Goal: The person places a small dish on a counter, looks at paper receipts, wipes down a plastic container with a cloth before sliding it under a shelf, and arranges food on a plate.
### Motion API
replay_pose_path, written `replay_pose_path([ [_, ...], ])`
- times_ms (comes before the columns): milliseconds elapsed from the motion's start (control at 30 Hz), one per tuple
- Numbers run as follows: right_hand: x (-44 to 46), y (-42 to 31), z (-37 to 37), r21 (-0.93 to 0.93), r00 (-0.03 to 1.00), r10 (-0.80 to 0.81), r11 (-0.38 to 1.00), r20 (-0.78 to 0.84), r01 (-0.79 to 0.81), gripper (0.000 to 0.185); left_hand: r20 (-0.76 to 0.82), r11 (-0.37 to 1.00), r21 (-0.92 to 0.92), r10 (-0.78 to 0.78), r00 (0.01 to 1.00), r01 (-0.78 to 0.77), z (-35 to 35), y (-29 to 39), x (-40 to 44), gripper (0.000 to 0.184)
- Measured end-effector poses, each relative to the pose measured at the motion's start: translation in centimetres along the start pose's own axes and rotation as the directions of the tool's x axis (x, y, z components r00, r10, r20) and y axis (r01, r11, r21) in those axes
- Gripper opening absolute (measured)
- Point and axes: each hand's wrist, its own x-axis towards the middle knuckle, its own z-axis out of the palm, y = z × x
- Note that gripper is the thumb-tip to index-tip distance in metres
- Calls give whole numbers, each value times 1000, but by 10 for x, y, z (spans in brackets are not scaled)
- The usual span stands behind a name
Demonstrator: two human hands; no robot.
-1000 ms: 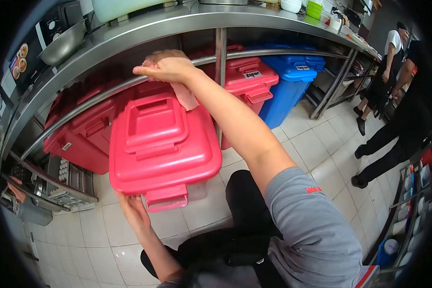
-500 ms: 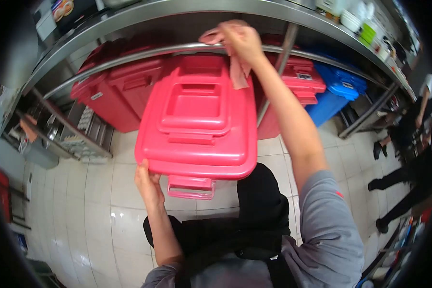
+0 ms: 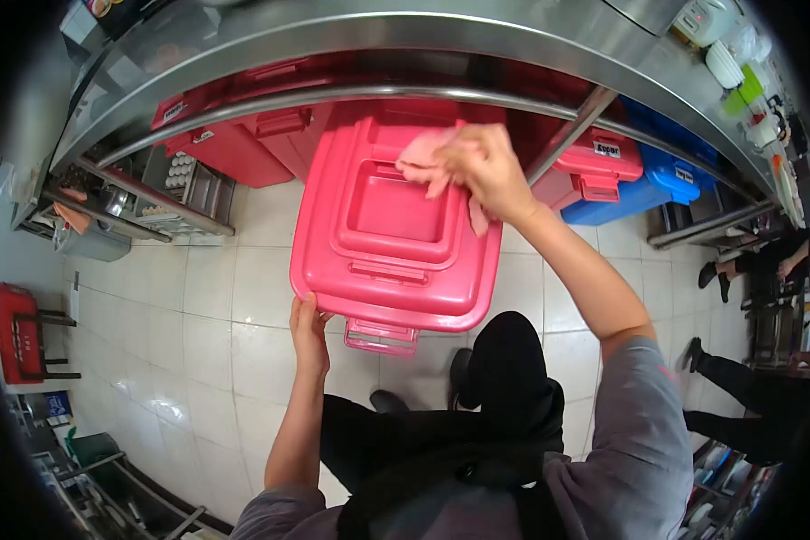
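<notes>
In the head view, a large red lidded bin (image 3: 391, 286) stands in front of me, its far end under the steel counter. My left hand (image 3: 310, 340) grips the near left corner of the lid's rim, thumb on top and the other fingers partly hidden beneath. My right hand (image 3: 490, 171), slightly blurred, is closed on a crumpled pink cloth (image 3: 423, 160) over the right side of the lid. One end of the cloth dangles near the lid's right edge. A clear-looking latch (image 3: 380, 337) hangs from the bin's near side.
A steel rail (image 3: 333, 93) crosses under the counter (image 3: 405, 36). Other red bins (image 3: 234, 148) stand left, another red bin (image 3: 594, 166) and a blue bin (image 3: 643, 184) right. Egg trays (image 3: 175, 189) sit on a low shelf. Other people's legs (image 3: 738, 396) show at right.
My right hand has come down from the rail to the lid, bringing the cloth with it. My left hand keeps its hold on the lid's corner. The view has shifted.
</notes>
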Motion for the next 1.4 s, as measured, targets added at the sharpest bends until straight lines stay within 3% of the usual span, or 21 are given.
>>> replay_pose_path([
  [67,-1,19,-15,-105,930,114,981,-349,-160,20,5,997,53,-64,998,64,-13,-3,3,34],
  [100,-6,43,-23,-705,920,-191,699,-343,-118,22,9,990,86,-113,994,111,-20,-6,2,34],
  [133,-19,58,-19,-694,925,-84,687,-370,-216,24,-5,986,109,-127,992,127,-20,-6,3,33],
  [167,-37,77,-7,-574,853,-35,754,-521,-320,24,1,983,118,-139,990,138,-14,-1,-1,33],
  [333,-149,-32,56,-291,823,413,793,-389,-536,23,-243,919,196,-291,925,341,-3,6,-14,34],
  [367,-187,-53,70,-192,761,581,743,-290,-641,25,-312,895,193,-332,890,402,0,8,-20,33],
  [400,-215,-82,63,-148,697,714,698,67,-701,25,-372,881,173,-355,858,440,9,13,-34,32],
  [467,-251,-160,61,-96,684,729,682,17,-725,20,-267,844,372,-302,915,387,38,45,-74,30],
  [533,-255,-209,43,-53,628,778,626,-23,-778,18,15,797,599,-110,994,79,49,54,-112,28],
  [567,-257,-226,34,-25,639,767,639,-61,-769,14,157,828,557,-173,972,57,63,74,-138,28],
  [633,-255,-251,10,9,635,757,644,-153,-765,11,386,797,604,-322,864,28,100,122,-183,38],
  [700,-237,-276,-29,79,507,861,508,-34,-858,22,483,727,686,-421,768,-34,124,141,-212,48],
  [767,-237,-271,-53,35,608,784,616,-122,-787,20,559,641,756,-525,642,-134,148,147,-219,61],
  [833,-234,-272,-79,502,479,878,415,-1,-759,18,586,598,773,-549,596,-210,180,148,-214,69],
  [933,-237,-290,-128,577,531,841,486,-106,-656,24,808,450,587,-377,452,-673,251,149,-216,81],
  [1033,-242,-303,-194,718,502,852,443,-151,-537,33,835,493,532,-438,332,-688,323,122,-211,73],
  [1100,-270,-286,-236,834,433,880,382,-196,-399,36,885,471,462,-308,350,-752,370,102,-218,55],
  [1167,-299,-276,-288,857,391,881,402,-266,-321,33,751,647,660,-559,352,-382,435,101,-229,38],
  [1200,-314,-274,-315,874,352,879,419,-322,-245,31,784,621,620,-464,412,-480,464,103,-240,31],
  [1333,-376,-264,-410,740,86,979,198,-186,-644,52,900,834,395,-267,346,-385,565,82,-267,30],
  [1400,-384,-268,-440,818,105,981,192,-161,-542,57,922,861,361,-274,272,-357,612,88,-287,32],
])
